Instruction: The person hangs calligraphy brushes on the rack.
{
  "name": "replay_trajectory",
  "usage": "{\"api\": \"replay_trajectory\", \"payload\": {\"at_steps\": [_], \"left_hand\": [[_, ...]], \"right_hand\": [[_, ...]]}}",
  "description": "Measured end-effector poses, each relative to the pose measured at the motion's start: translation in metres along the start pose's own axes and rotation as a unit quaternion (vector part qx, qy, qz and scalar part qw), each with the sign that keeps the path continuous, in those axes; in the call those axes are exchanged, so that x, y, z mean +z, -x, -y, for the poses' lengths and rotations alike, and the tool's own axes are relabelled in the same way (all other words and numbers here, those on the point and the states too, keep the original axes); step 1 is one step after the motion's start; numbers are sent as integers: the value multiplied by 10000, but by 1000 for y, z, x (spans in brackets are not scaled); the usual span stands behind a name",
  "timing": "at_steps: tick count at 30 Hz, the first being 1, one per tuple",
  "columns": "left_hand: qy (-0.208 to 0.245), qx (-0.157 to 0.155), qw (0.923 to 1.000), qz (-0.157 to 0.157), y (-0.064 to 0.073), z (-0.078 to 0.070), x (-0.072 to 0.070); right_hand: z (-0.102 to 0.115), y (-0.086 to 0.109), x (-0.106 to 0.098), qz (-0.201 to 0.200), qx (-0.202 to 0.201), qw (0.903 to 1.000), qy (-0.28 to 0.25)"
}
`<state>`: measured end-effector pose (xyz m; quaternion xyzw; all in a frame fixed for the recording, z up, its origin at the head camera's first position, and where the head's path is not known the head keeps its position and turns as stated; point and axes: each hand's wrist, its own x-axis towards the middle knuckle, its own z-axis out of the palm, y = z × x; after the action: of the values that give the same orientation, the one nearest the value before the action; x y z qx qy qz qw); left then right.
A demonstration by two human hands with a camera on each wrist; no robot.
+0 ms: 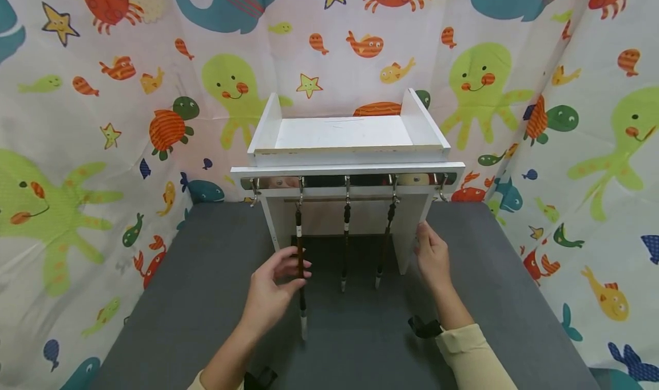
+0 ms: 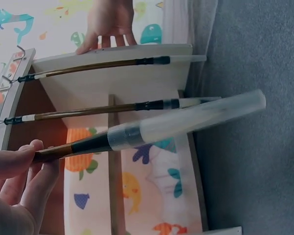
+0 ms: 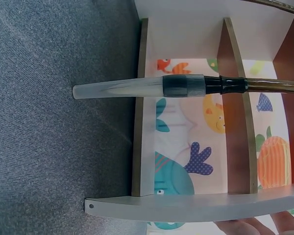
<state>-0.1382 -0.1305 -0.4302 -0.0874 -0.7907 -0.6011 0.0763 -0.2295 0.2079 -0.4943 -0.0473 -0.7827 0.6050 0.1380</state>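
Thumb and fingers of my left hand (image 1: 273, 287) pinch the brown handle of a calligraphy brush (image 1: 300, 235), which hangs on the left part of the hook rail. A clear cap covers its tip; in the left wrist view this cap (image 2: 206, 116) points right, toward the grey surface. Two more capped brushes hang beside it, a middle brush (image 1: 346, 241) and a right brush (image 1: 386, 235). My right hand (image 1: 433, 255) rests its fingers against the outside of the right side panel (image 1: 412, 224) of a white wooden shelf (image 1: 350, 156).
A metal rail with several hooks (image 1: 324, 180) runs along the shelf's front; its outermost hooks carry nothing. The shelf stands on a grey surface (image 1: 515, 321). A curtain (image 1: 319, 30) printed with sea animals surrounds it at the back and both sides.
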Motion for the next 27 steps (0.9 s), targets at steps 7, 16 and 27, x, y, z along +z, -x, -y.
{"api": "replay_trajectory", "payload": {"at_steps": [7, 16, 27], "left_hand": [[16, -70, 9999, 73, -2, 3, -1], [-117, -112, 9998, 118, -8, -2, 0], [-13, -134, 9998, 149, -14, 9, 4]], "right_hand": [[0, -2, 1, 51, -96, 9999, -76], [12, 0, -3, 104, 4, 9996, -265], [0, -2, 1, -32, -248, 9997, -83]]}}
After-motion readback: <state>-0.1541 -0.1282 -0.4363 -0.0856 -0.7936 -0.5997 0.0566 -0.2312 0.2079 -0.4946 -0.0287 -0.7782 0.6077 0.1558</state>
